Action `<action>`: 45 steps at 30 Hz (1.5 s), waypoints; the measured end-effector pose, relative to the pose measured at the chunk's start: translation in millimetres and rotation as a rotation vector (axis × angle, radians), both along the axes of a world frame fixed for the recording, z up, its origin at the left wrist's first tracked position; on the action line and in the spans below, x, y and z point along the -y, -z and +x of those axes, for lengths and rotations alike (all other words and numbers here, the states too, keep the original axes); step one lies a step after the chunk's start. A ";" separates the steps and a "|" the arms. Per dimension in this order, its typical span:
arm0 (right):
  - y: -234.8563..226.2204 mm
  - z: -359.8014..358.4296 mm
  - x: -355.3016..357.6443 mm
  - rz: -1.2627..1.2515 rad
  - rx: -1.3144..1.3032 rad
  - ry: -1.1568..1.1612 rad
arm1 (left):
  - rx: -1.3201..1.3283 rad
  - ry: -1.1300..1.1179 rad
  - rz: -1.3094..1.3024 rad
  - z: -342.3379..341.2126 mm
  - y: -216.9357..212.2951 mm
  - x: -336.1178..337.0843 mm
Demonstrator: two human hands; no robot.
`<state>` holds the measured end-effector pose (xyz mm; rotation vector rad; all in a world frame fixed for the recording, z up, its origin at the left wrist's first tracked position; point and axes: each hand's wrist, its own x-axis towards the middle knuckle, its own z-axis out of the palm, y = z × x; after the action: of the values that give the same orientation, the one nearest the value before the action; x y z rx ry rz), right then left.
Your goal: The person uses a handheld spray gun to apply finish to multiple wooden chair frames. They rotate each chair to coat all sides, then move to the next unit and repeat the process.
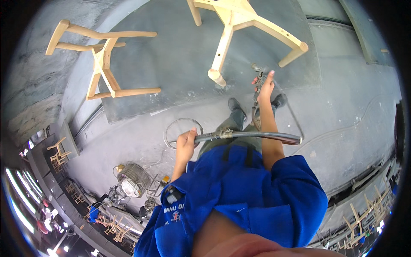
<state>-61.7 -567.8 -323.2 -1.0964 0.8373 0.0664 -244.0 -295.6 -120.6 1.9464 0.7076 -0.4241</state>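
My right hand (265, 88) is wrapped round a spray gun (258, 78) near the front edge of the dark board. A dark hose (246, 134) crosses in front of my waist, bound with wrapping at one spot, and bends at the right toward the gun. My left hand (186, 143) is closed on its left end, where a thin loop (166, 132) hangs. Beyond the gun, a pale wooden chair frame (231, 19) lies with its legs spread, partly cut off by the upper edge. Another wooden frame (102, 64) lies farther left, apart from both hands.
Both frames lie on a large grey board (180, 64). At the lower left, a round metal pot-like container (132, 173) stands amid tangled hoses and cables. A thin line (342, 128) trails over the floor at right. More wooden chairs (113, 225) stand in the background.
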 end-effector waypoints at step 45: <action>-232.1 -112.1 235.5 -0.901 0.453 -0.363 | 0.072 0.001 -0.331 -56.1 25.8 122.0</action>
<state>-173.8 -803.3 -91.1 -2.0088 0.2189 -0.2758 -300.1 -417.6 -146.4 1.6415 0.5518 -0.4398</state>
